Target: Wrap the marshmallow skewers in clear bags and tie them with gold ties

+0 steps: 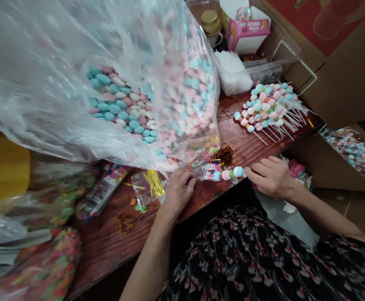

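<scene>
Between my hands lies a marshmallow skewer (232,173) of pastel pink, blue, white and green pieces. Its left part sits inside a printed clear wrapper (205,169). My left hand (180,187) is closed in a pinch at the far left end of that wrapper. At the skewer's other end, my right hand (272,176) has its fingers pressed together; the stick inside them is hidden. Just behind the wrapper is a bunch of brown-gold twist ties (225,156). Gold twist ties (154,183) lie left of my left hand.
A large clear bag (182,113) of marshmallows fills the back left. Finished-looking skewers (268,106) are piled at the right. Printed wrappers (102,190) and bags of colourful gummies (49,267) lie left. A cardboard box (348,146) of wrapped skewers stands lower right.
</scene>
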A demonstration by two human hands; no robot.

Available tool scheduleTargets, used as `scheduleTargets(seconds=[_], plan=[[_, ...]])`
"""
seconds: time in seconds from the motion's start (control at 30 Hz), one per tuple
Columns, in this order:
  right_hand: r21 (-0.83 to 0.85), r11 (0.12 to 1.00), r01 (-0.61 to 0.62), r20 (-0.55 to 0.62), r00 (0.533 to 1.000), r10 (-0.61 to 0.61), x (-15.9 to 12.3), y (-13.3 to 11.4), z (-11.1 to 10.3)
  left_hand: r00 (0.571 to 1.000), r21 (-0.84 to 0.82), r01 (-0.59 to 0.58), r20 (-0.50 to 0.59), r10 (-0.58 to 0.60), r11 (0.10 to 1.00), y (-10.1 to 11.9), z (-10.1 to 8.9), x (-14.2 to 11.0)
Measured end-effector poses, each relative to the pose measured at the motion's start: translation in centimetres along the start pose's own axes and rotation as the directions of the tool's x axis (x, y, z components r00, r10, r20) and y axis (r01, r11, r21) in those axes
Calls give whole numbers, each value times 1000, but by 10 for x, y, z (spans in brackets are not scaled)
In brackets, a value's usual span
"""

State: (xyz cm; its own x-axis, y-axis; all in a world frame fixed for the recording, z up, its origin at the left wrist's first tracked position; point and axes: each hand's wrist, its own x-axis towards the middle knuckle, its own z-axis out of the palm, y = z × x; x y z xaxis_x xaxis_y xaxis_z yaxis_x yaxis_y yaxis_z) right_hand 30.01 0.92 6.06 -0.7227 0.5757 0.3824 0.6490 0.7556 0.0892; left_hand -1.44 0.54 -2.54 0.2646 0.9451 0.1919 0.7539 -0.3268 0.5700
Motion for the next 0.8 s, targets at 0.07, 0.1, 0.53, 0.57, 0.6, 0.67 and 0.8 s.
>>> scheduleTargets(seconds=[0.07,0.1,0.53,0.57,0.6,0.67,0.8], plan=[[-33,999,19,-12,1000,-19,4,1,-6,1000,12,-21,-4,21,1000,-1,1,-1],[-41,999,22,-14,1000,-22,5,3,-8,1000,11,-24,-9,24,1000,-1,1,-1],[-3,1000,-3,-47,999,3,-2,2,14,999,-35,-32,32,33,999,-4,-1,1],[8,1000,-8,-49,999,8,-1,0,15,999,-31,-28,43,29,999,-4,-1,1],[22,1000,-17,-48,999,18,-1,-2,17,998,-26,-23,52,24,999,-4,-1,1],[47,998,-46,-45,998,48,0,-6,20,998,-19,-18,65,19,1000,-3,-2,2],[98,988,-120,-56,990,126,0,-15,27,998,-33,-37,58,39,999,0,-2,2]])
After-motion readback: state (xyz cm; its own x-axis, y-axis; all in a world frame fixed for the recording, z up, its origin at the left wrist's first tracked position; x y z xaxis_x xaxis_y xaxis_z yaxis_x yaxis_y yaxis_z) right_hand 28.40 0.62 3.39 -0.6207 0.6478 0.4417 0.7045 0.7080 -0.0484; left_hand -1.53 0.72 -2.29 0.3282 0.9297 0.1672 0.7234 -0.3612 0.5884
